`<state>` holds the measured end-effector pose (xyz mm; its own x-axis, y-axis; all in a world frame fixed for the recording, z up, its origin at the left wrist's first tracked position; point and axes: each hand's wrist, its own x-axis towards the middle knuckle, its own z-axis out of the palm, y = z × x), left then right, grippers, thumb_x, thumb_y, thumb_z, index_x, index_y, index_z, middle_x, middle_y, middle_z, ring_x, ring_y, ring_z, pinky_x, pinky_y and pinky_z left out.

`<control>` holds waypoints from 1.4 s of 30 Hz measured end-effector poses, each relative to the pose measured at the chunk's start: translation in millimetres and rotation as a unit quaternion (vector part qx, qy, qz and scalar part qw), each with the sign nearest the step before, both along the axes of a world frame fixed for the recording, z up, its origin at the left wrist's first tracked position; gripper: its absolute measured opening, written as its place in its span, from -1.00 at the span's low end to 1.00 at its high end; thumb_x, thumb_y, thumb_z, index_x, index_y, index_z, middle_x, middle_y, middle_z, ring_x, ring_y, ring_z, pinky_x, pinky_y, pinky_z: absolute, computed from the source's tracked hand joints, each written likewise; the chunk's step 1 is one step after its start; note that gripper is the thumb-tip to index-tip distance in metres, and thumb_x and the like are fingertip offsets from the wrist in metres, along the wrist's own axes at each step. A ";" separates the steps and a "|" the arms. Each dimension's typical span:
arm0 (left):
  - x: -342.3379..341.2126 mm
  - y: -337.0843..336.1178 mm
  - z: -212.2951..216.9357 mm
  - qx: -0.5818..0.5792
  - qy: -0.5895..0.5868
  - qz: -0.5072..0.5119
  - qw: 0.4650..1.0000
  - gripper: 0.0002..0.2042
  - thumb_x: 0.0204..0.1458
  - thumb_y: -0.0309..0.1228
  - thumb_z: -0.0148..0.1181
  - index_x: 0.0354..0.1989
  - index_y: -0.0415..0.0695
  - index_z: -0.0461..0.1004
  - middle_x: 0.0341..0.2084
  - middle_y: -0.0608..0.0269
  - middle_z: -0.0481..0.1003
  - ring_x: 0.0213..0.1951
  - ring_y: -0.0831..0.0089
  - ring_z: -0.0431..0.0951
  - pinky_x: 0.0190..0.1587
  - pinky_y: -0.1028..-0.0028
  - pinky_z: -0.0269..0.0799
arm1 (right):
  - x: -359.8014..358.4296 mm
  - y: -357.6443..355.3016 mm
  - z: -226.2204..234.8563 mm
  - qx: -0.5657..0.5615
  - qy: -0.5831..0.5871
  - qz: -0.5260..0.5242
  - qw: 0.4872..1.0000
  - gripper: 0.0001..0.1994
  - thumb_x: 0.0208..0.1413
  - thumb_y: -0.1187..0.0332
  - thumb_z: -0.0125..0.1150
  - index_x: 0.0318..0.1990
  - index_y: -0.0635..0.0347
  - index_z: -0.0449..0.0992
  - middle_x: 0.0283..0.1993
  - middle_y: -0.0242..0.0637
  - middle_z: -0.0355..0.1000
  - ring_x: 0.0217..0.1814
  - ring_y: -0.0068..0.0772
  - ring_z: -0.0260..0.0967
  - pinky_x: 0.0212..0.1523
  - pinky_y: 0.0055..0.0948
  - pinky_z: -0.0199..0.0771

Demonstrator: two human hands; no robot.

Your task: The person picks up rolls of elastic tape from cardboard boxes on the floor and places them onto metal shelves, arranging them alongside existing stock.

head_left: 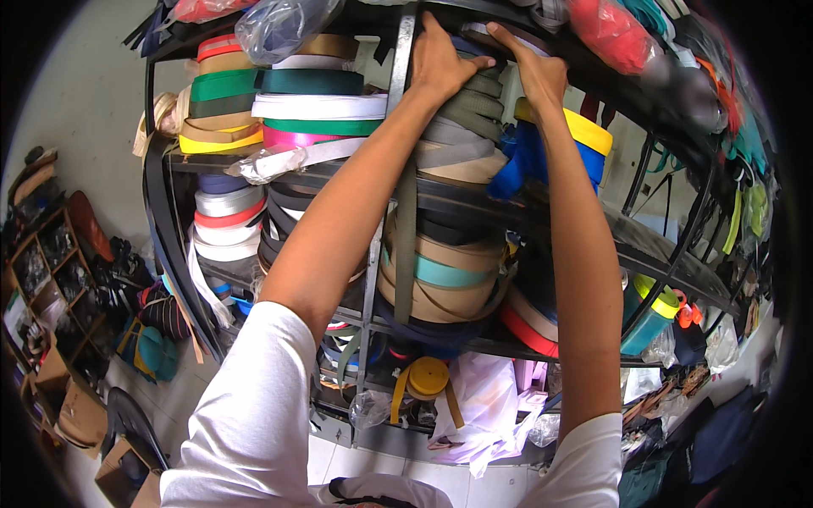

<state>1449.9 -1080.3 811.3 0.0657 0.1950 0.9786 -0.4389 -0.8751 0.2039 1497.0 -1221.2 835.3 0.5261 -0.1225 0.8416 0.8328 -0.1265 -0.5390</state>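
Note:
Both my arms reach up to the top of a stack of webbing rolls on a black metal rack. My left hand [442, 69] is at the stack's left side by the upright post [401, 61], a finger stretched upward and the thumb spread to the right. My right hand [542, 72] grips a dark webbing roll [527, 37] under the upper shelf, one digit laid along its rim; its other fingers are mostly hidden. Olive webbing [474, 108] lies loosely coiled below the hands, above grey webbing [453, 152]. An olive strip [406, 245] hangs down in front of the lower rolls.
Coloured webbing rolls [318, 107] fill the shelf at left. A yellow-and-blue roll [584, 135] stands beside my right forearm. Lower down are beige rolls [440, 292], a yellow roll [426, 378] and a white plastic bag [478, 406]. Cardboard boxes [80, 411] stand at lower left.

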 end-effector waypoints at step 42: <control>4.1 -26.8 -26.1 -0.101 -0.059 0.016 0.993 -0.38 0.12 -0.25 0.04 0.16 -0.54 0.02 0.16 -0.43 0.12 0.21 -0.21 0.12 0.28 0.15 0.00 | 15.1 40.1 -20.8 0.121 -0.012 0.132 0.984 -0.27 -0.01 0.08 0.21 0.18 0.50 0.18 0.24 0.24 0.13 0.30 0.13 0.08 0.29 -0.22 0.05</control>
<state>1453.9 -1107.1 785.2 -0.0555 0.3881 0.9199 -0.4428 -0.8354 0.3257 1512.1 -1181.2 814.5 0.5465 -0.1835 0.8171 0.8325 0.2252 -0.5063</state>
